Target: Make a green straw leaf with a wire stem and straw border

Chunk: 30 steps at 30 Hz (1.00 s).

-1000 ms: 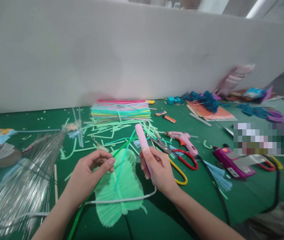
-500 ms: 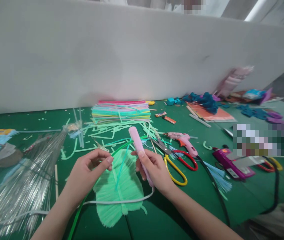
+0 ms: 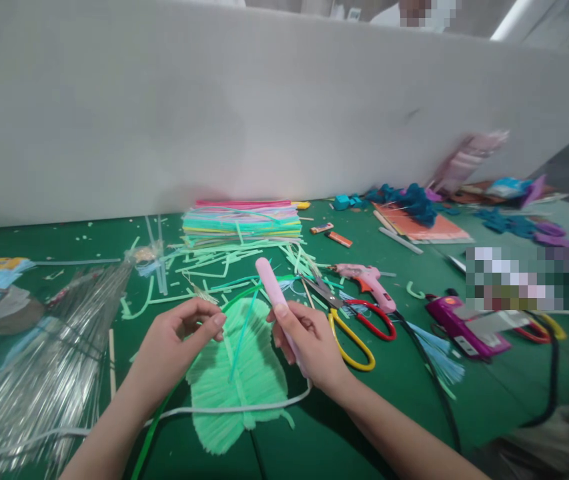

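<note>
Between the thumb and fingers of my left hand (image 3: 184, 333) is pinched a long green pipe cleaner (image 3: 244, 293), which curves up towards the pink tool and trails down past my wrist. My right hand (image 3: 307, 337) is wrapped around a slim pink corded hair straightener (image 3: 270, 280), tilted with its tip up and to the left. Its white cord (image 3: 224, 409) runs left across a fuzzy light-green leaf (image 3: 259, 353) lying flat on the table below both hands. A thin teal strip (image 3: 244, 327) crosses above the leaf; whether it touches the straightener I cannot tell.
Scissors (image 3: 351, 333) with red and yellow handles and a pink glue gun (image 3: 367, 280) lie right of my hand. A purple glue gun (image 3: 464, 327) is farther right. Pipe cleaners (image 3: 241, 223) are stacked by the white partition (image 3: 214, 113). Clear-wrapped wires (image 3: 74, 360) lie left.
The straightener and my right hand have shifted slightly, its tip a little lower and to the left. The white cord has moved a little. My left hand keeps its pinch.
</note>
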Available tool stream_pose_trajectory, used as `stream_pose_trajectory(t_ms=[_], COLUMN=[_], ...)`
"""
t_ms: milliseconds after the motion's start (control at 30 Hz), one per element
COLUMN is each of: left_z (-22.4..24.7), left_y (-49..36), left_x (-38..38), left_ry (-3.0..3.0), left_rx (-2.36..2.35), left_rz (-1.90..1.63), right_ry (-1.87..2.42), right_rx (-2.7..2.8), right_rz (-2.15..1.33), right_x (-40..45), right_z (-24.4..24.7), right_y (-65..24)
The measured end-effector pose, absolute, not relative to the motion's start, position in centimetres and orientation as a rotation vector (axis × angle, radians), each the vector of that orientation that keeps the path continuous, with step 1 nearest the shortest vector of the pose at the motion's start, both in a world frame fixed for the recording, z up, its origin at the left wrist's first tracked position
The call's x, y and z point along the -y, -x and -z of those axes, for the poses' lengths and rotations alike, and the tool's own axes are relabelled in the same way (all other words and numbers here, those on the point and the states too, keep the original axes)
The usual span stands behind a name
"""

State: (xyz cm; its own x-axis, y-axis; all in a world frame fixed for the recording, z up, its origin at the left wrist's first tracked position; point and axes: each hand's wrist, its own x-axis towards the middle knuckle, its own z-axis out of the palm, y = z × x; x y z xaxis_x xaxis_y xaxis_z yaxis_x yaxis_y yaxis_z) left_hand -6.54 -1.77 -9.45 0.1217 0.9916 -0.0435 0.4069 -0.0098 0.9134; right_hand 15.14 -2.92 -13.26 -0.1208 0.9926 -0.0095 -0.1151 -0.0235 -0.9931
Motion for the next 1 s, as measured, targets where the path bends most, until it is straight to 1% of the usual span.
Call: stream_pose_trajectory(t_ms=[267,533,1000], left_z=[9.45,9.59,9.47], left_y=[6.50,6.47,6.34], left_x=[1.66,1.68,1.62], left_ry=[-1.554,-1.574,-1.576], left_rx=[-1.425,-1.407,-1.434], left_rz=[-0.904,-0.905,-0.828], right_ry=[1.074,1.080,1.095], right_rx=[1.191,1.204,1.158], right_rz=[-1.365,-1.456,-1.354], right_x=[2.88,2.99,2.67], right_z=[13.18,13.10,13.21], right_y=[-15.00,-14.70,-14.88])
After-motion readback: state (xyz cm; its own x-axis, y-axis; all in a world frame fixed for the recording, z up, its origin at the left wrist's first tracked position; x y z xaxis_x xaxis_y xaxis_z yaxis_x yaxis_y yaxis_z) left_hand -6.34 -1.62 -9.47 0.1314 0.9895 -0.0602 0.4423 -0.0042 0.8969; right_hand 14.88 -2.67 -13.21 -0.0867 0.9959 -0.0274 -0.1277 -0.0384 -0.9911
